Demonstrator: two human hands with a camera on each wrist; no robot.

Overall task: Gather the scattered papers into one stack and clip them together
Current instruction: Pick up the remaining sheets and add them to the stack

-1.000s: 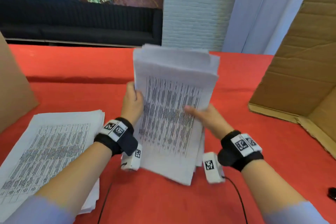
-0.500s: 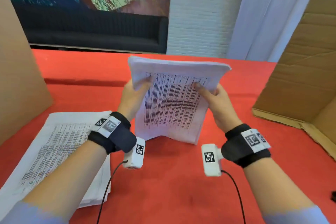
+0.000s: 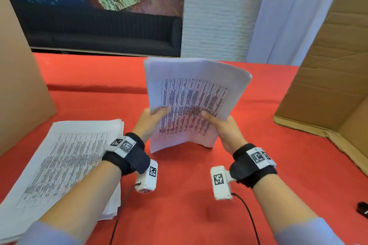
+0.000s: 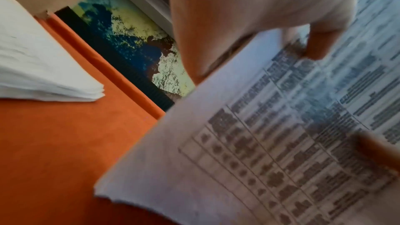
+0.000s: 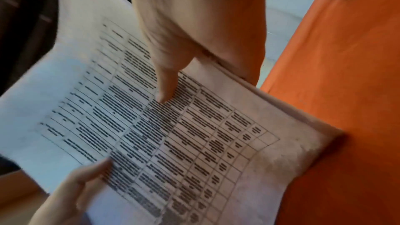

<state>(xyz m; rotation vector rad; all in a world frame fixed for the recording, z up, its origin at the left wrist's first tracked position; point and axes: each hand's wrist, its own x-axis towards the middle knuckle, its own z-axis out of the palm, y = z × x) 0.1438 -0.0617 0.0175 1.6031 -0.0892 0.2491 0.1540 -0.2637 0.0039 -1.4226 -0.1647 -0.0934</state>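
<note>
Both thumbs are on the printed face with the other fingers tucked behind, so the left hand (image 3: 151, 119) and right hand (image 3: 223, 131) each pinch a side of the sheaf of papers (image 3: 191, 101). It's held upright with its bottom edge down at the red table (image 3: 179, 205), near the middle. My guess is that's for knocking the edges flush, since tapping on end squares loose sheets better than shuffling them flat.

The second pile (image 3: 65, 165) lies flat by the table's left edge, well apart, probably waiting to be merged in. A small black object (image 3: 362, 207) sits at the right edge; might be the clip, can't tell.

The writing is a table of dense rows, too blurry to read. The wrist bands only have square marker codes on them.
</note>
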